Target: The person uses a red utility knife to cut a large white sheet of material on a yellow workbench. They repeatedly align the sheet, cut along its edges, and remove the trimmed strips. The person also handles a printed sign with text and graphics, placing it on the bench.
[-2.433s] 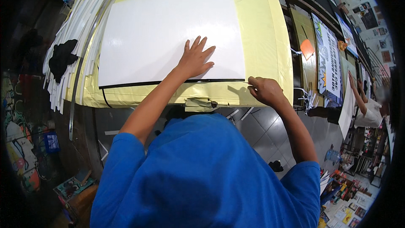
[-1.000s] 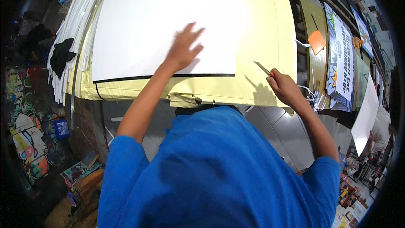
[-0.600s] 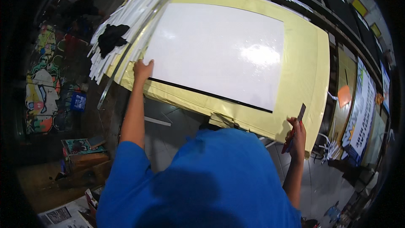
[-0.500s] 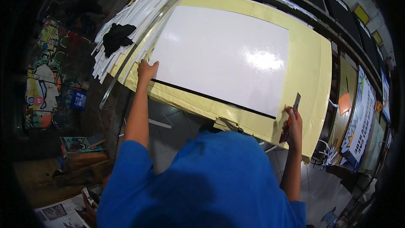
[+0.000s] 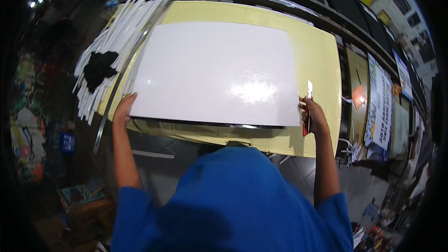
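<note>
A large glossy white sheet (image 5: 200, 65) lies over the yellow-covered table (image 5: 317, 56), and a dark strip (image 5: 224, 124) shows under its near edge. My left hand (image 5: 123, 108) is closed on the sheet's near left corner, thumb on top and the other fingers mostly hidden. In my right hand (image 5: 316, 116) is a red utility knife (image 5: 305, 127), its blade out and pointing away from me. The fingertips of that hand reach the sheet's right edge near the corner; whether they grip it I cannot tell.
Many white strips (image 5: 109, 42) are piled on the table's left side, with a black cloth (image 5: 99, 67) on them. A long metal ruler (image 5: 105, 128) runs along the pile. Beyond the right edge stand a printed banner (image 5: 379, 107) and an orange piece (image 5: 359, 96). Offcuts (image 5: 154, 154) lie on the floor.
My right hand has come to the sheet's right edge with the knife. The near edge now looks raised off the table. The whole view has shifted, so the table appears further left.
</note>
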Available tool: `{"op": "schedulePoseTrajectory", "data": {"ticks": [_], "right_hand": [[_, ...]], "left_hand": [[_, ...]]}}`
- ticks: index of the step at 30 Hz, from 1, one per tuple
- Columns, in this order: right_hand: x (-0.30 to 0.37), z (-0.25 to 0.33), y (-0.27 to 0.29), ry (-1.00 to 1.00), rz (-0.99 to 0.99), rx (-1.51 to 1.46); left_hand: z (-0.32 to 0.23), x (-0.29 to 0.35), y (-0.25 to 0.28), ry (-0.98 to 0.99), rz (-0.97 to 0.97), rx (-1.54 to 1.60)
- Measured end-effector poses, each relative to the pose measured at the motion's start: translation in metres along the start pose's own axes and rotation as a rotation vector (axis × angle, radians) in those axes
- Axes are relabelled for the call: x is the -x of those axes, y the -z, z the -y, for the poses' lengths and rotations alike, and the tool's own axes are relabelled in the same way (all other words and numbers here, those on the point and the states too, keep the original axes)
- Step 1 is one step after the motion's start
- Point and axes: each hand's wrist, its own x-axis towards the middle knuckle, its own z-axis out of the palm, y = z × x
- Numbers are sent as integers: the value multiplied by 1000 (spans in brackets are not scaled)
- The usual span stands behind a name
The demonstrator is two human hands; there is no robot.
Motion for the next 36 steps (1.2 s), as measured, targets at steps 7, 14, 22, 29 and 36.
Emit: {"op": "schedulePoseTrajectory", "data": {"ticks": [7, 14, 22, 29, 36], "right_hand": [[-21, 81, 31, 173, 125, 52], [-41, 108, 81, 370, -25, -323], [-27, -5, 45, 160, 73, -333], [15, -44, -38, 27, 233, -186], [10, -55, -72, 121, 232, -28]], "left_hand": [[25, 57, -14, 104, -78, 215], [47, 156, -151, 21, -191, 665], [61, 211, -299, 226, 120, 885], [57, 221, -338, 438, 233, 796], [72, 221, -343, 386, 367, 995]]}}
